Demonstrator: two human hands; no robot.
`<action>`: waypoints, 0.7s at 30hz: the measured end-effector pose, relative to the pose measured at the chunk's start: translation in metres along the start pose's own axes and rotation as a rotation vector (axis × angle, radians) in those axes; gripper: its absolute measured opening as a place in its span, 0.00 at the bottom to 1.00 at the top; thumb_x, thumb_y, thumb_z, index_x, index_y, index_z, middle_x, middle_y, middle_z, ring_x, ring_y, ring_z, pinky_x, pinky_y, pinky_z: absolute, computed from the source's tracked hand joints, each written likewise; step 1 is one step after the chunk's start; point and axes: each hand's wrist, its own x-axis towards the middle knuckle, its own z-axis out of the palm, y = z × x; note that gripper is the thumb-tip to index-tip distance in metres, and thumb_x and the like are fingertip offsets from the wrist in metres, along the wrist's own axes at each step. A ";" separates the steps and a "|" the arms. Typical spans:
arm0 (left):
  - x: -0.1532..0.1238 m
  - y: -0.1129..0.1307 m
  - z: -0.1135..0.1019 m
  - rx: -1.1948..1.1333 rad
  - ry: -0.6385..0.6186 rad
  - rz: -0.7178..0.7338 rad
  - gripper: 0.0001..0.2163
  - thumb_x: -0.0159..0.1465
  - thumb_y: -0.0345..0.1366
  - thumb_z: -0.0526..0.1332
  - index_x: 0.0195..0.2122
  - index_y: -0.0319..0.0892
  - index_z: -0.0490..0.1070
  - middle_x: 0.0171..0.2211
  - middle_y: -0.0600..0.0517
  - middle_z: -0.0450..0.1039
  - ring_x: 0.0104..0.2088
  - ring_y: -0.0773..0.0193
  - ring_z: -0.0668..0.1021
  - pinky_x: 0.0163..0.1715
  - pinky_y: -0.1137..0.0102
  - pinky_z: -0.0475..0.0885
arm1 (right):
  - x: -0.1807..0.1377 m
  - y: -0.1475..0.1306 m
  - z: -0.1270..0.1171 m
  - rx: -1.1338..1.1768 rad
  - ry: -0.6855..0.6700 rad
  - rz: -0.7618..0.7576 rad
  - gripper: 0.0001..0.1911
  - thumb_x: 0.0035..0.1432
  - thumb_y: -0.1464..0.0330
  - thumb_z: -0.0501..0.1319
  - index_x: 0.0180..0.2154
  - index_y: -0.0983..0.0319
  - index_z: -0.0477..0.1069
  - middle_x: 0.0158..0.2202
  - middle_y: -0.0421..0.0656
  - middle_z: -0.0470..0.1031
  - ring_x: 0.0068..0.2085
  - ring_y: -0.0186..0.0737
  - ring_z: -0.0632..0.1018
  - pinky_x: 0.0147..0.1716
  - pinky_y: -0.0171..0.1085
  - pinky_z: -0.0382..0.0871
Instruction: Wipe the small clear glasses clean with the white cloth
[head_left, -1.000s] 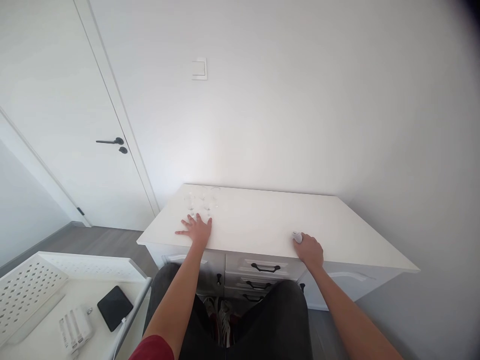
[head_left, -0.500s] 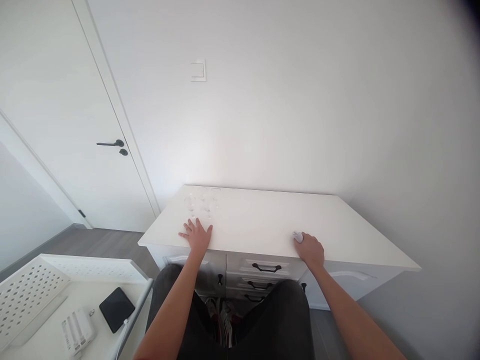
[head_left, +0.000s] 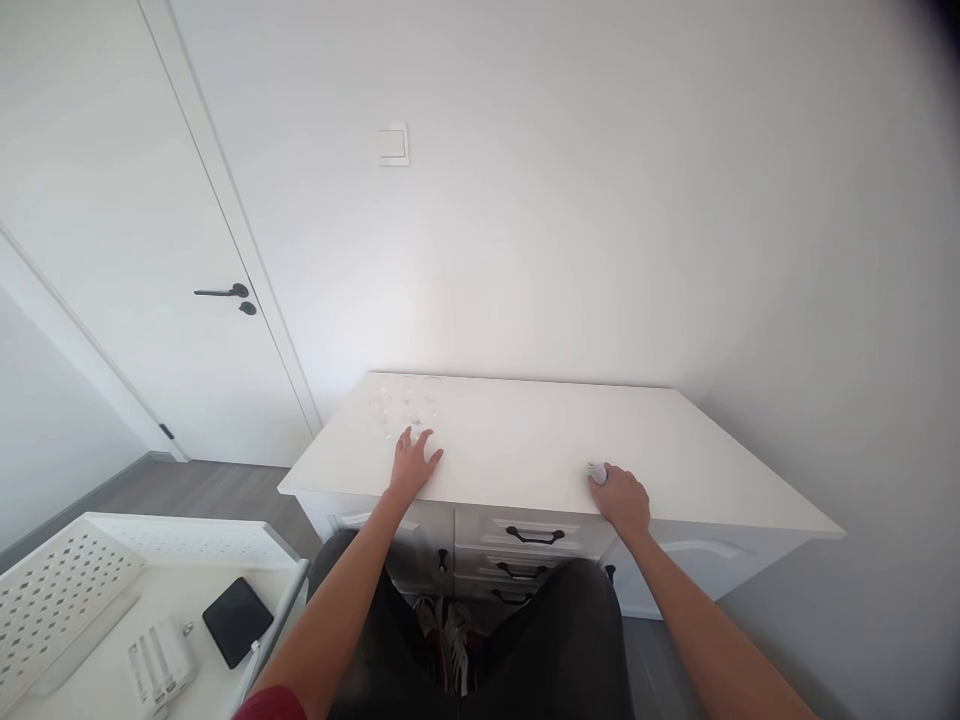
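Note:
A white cabinet top [head_left: 525, 440] stands against the wall in front of me. My left hand [head_left: 414, 462] lies on it near the front left, fingers spread and reaching toward several small clear glasses [head_left: 405, 405] at the back left corner. My right hand [head_left: 621, 496] rests at the front edge, fingers curled round a small white object [head_left: 596, 473] that I cannot name.
The cabinet has drawers with black handles [head_left: 534, 537] below the top. A white door with a dark lever handle [head_left: 222, 293] is at the left. A white perforated tray [head_left: 90, 590] at lower left holds a black phone [head_left: 237, 620] and a white charger [head_left: 161, 660].
My left hand has slid right and slightly forward across the top, closer to the glasses. The right hand has stayed where it was.

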 end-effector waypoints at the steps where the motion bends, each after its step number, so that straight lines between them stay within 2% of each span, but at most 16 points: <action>1: 0.003 0.001 0.001 0.007 -0.011 0.003 0.26 0.69 0.51 0.56 0.66 0.52 0.61 0.72 0.42 0.50 0.71 0.44 0.56 0.63 0.53 0.60 | 0.000 0.000 0.000 0.000 0.001 -0.002 0.13 0.66 0.61 0.53 0.37 0.60 0.73 0.36 0.49 0.79 0.41 0.50 0.79 0.38 0.40 0.65; 7: 0.006 0.002 0.009 0.061 -0.063 0.001 0.29 0.70 0.54 0.54 0.69 0.51 0.58 0.74 0.39 0.46 0.72 0.38 0.51 0.67 0.47 0.49 | 0.000 0.000 0.000 -0.005 0.002 -0.007 0.14 0.66 0.60 0.53 0.36 0.60 0.73 0.35 0.48 0.78 0.39 0.49 0.78 0.36 0.39 0.64; 12: 0.011 0.002 0.013 0.108 -0.087 0.015 0.31 0.70 0.56 0.51 0.72 0.52 0.54 0.75 0.40 0.43 0.72 0.37 0.50 0.67 0.45 0.46 | 0.000 0.000 -0.001 -0.006 0.007 -0.010 0.14 0.67 0.60 0.53 0.36 0.60 0.73 0.36 0.49 0.78 0.41 0.50 0.79 0.38 0.40 0.65; 18: 0.017 0.002 0.017 0.151 -0.120 0.032 0.33 0.71 0.54 0.47 0.72 0.42 0.53 0.73 0.38 0.49 0.72 0.38 0.49 0.67 0.42 0.44 | 0.000 0.000 -0.001 0.008 0.002 -0.020 0.14 0.66 0.60 0.53 0.36 0.60 0.73 0.35 0.48 0.79 0.40 0.50 0.79 0.37 0.40 0.65; 21: 0.014 0.001 0.018 0.164 -0.152 0.087 0.30 0.72 0.52 0.45 0.71 0.44 0.56 0.73 0.42 0.52 0.72 0.41 0.50 0.67 0.40 0.43 | 0.000 0.001 -0.002 0.012 0.008 -0.025 0.15 0.66 0.60 0.53 0.36 0.60 0.73 0.36 0.49 0.79 0.40 0.50 0.79 0.37 0.40 0.65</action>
